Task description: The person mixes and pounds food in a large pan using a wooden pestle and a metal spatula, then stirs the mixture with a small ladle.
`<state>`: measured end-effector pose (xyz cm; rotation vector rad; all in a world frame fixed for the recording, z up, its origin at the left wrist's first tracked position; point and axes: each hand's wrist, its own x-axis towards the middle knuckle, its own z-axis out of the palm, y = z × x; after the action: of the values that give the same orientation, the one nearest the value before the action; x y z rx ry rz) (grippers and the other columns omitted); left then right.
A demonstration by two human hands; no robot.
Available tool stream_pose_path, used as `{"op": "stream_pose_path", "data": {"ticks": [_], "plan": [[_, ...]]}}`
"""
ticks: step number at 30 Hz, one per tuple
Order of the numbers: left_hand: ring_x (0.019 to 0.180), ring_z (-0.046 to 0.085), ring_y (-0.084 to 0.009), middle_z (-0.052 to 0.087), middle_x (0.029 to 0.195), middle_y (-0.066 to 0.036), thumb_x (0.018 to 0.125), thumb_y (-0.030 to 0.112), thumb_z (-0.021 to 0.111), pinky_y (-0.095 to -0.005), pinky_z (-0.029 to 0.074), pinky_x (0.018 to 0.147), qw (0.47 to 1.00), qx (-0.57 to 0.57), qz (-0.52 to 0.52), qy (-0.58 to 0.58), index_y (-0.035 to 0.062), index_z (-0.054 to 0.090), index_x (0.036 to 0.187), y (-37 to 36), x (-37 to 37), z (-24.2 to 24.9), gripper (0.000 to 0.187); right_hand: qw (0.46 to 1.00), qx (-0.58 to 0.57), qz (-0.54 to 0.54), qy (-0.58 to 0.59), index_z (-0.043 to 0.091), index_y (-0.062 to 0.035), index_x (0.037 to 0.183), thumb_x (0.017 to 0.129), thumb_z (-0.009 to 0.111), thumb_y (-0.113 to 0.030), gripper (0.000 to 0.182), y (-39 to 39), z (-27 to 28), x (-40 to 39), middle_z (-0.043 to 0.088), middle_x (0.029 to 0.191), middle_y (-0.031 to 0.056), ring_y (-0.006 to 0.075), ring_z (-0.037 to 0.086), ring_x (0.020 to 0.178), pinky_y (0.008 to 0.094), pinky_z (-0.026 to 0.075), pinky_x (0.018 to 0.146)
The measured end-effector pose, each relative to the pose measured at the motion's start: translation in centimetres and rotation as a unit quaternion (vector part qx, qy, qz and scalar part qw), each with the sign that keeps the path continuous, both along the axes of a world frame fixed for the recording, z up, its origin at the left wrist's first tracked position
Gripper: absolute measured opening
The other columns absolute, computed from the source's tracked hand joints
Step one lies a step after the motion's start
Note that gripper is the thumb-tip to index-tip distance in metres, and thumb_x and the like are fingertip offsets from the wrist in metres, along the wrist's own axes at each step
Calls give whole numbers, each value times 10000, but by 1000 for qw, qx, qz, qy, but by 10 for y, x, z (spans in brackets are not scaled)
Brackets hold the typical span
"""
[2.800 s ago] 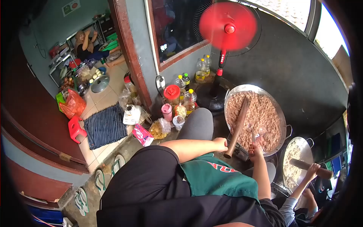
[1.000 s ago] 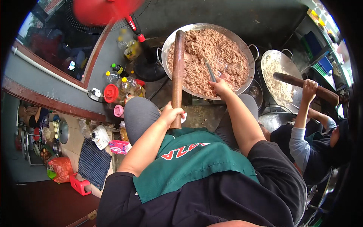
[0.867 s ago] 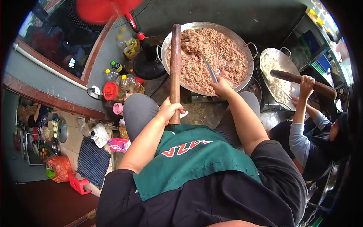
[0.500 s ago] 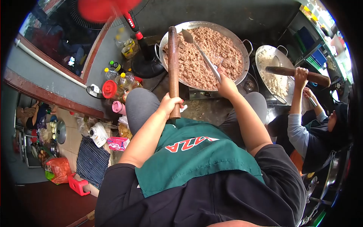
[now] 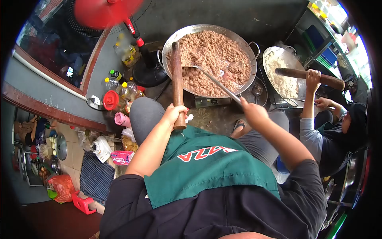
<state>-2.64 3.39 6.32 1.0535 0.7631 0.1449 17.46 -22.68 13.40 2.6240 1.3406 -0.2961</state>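
My left hand (image 5: 175, 114) is wrapped round the lower end of a thick wooden pole (image 5: 177, 87), whose top reaches over the left side of a large metal pan (image 5: 254, 65). My right hand (image 5: 253, 112) grips the handle end of a long metal spatula (image 5: 219, 83). Its blade lies over the brown crumbly food (image 5: 217, 47), just right of the pole. The pan stands in front of my knees, with a two-handled rim. Some paler pink patches show in the food on the right.
To the right, a co-worker (image 5: 328, 135) holds a wooden pole (image 5: 306, 75) over a second pan of pale food (image 5: 280, 75). A red fan (image 5: 107, 12), bottles (image 5: 129, 91) and a red-lidded jar (image 5: 111, 100) stand left. A shelf (image 5: 322, 51) is at upper right.
My right hand has moved right and down towards me, with the spatula blade now lower and flatter over the food. The wooden pole in my left hand leans slightly more left.
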Motion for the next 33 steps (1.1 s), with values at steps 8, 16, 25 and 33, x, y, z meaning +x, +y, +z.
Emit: {"op": "stream_pose_path", "data": {"ticks": [8, 16, 25, 33], "plan": [[547, 589, -185, 580, 669, -88, 723, 94, 651, -324, 508, 513, 1000, -15, -12, 4, -15, 559, 820, 7, -5, 14, 173, 999, 6, -25, -32, 654, -127, 1103, 805, 623, -179, 305, 4, 180, 79, 680, 880, 137, 308, 646, 859, 407, 494, 784], [557, 583, -180, 576, 702, -87, 748, 118, 652, -338, 522, 477, 999, -15, -29, 30, 5, 531, 862, 2, 4, -12, 200, 944, -115, -201, 235, 648, -58, 799, 846, 646, -302, 249, 103, 144, 156, 607, 649, 5, 87, 558, 511, 241, 438, 410], [512, 567, -182, 560, 654, -85, 735, 88, 645, -325, 487, 471, 998, 0, -22, 53, -5, 527, 805, -3, 3, -9, 166, 900, 60, -242, 358, 618, 28, 672, 898, 554, -304, 407, 102, -76, 102, 593, 514, 89, 230, 599, 461, 359, 486, 502], [517, 564, -182, 564, 669, -87, 749, 84, 650, -321, 489, 475, 997, -5, -10, 77, 2, 516, 856, -12, 6, -3, 191, 820, 259, -322, 396, 564, -31, 838, 897, 564, -173, 153, 191, -142, 138, 490, 547, 38, 164, 452, 382, 349, 378, 356]]}}
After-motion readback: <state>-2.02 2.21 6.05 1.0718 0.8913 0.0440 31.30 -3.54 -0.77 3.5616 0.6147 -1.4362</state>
